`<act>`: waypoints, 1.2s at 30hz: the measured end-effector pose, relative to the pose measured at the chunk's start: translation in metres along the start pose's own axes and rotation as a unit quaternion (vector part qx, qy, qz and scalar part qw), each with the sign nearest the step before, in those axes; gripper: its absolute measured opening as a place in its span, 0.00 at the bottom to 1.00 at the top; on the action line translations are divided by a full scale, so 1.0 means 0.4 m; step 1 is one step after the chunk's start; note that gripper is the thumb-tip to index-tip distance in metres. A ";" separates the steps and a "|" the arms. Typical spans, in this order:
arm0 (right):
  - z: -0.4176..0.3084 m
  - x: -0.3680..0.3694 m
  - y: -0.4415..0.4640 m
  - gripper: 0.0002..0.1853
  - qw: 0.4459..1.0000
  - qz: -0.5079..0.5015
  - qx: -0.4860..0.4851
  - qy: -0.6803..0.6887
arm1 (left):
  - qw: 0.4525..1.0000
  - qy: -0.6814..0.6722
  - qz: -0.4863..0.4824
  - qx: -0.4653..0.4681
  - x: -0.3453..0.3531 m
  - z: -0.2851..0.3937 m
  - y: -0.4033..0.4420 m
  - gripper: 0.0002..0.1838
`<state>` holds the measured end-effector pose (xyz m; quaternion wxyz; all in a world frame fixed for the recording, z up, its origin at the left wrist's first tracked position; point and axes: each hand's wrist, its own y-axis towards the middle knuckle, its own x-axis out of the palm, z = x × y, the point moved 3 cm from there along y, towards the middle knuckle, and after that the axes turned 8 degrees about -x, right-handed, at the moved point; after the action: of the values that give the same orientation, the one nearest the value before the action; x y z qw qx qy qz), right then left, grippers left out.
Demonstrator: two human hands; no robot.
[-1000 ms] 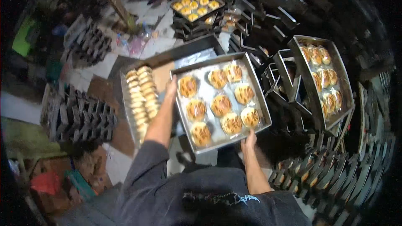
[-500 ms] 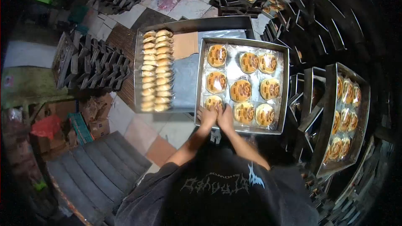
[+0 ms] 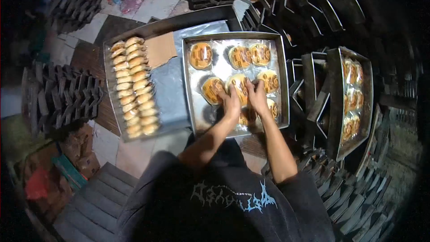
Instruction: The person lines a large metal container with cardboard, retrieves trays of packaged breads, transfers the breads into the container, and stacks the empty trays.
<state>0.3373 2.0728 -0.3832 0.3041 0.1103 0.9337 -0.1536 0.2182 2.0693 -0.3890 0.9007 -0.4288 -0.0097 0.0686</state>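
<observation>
Wrapped round buns lie in a square metal tray (image 3: 190,103) in front of me. My left hand (image 3: 230,102) is over the tray, its fingers on the edge of the middle-left bun (image 3: 211,88) and its thumb by the centre bun (image 3: 237,80). Beside it, my right hand (image 3: 257,97) reaches between the centre bun and the middle-right bun (image 3: 268,80), fingers apart. Both hands partly cover the buns. The tray's lower-left spot shows bare metal. To the left, a larger box (image 3: 111,80) holds two columns of upright buns (image 3: 139,76).
Another tray of wrapped buns (image 3: 333,107) stands tilted on a stack at the right. Stacked dark trays (image 3: 62,98) are at the left, with more at the upper right and lower right. Cardboard (image 3: 162,50) lies in the box. A ridged dark surface (image 3: 101,201) is at the lower left.
My hands have moved from the tray's lower-left bun up to the middle row. That lower-left bun no longer shows there. The middle-left bun sits farther from the tray's left wall.
</observation>
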 end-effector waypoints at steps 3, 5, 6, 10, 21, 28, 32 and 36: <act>-0.028 -0.049 -0.152 0.27 0.997 0.063 -0.038 0.010 | 0.996 -0.053 -0.073 -0.028 -0.024 -0.082 -0.074 0.40; 0.114 0.000 -0.194 0.28 0.997 0.071 0.018 -0.021 | 0.993 0.027 -0.078 -0.078 -0.031 -0.154 -0.059 0.39; 0.187 0.035 -0.194 0.28 0.995 0.022 0.074 -0.071 | 0.988 0.121 -0.052 -0.081 -0.030 -0.193 -0.026 0.40; 0.111 0.020 -0.169 0.30 0.987 0.031 0.145 -0.053 | 0.979 0.127 -0.046 -0.149 -0.012 -0.202 -0.005 0.44; 0.130 -0.256 -0.134 0.27 0.984 0.041 0.124 0.121 | 0.978 -0.059 -0.198 -0.026 0.198 -0.201 -0.107 0.29; 0.217 -0.247 -0.098 0.36 0.929 -0.079 0.212 0.293 | 0.925 -0.208 -0.283 -0.145 0.271 -0.312 -0.012 0.30; 0.108 -0.336 -0.168 0.40 0.941 -0.103 0.187 0.262 | 0.872 -0.269 -0.321 -0.252 0.246 -0.099 -0.222 0.35; 0.083 -0.363 -0.044 0.36 0.924 -0.075 0.101 0.361 | 0.929 -0.136 -0.319 -0.132 0.257 -0.035 -0.205 0.37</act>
<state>0.4647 2.0284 -0.3174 -0.0789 0.1184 0.9652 -0.2192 0.3307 2.0208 -0.3388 0.8002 -0.5050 -0.2771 -0.1669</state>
